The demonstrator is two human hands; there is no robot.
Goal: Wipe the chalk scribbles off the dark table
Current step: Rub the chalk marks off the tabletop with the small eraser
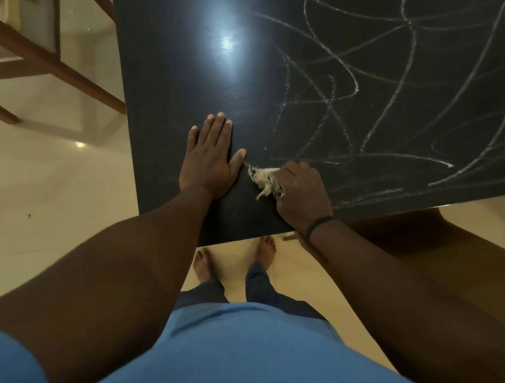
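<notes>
The dark table [176,69] fills the upper middle and right of the head view. White chalk scribbles [393,90] cover its right half; the left part near the glare is bare. My left hand [209,159] lies flat, fingers straight, pressing on the table near its front corner. Just to its right, my right hand [299,192] grips a frayed pale rag [261,178] against the tabletop at the near edge of the scribbles. Most of the rag is hidden under that hand.
A wooden chair frame [51,60] stands on the pale tiled floor [45,186] to the left of the table. A brown chair seat [456,242] sits under the table's front edge at right. My bare feet [232,260] stand at the table corner.
</notes>
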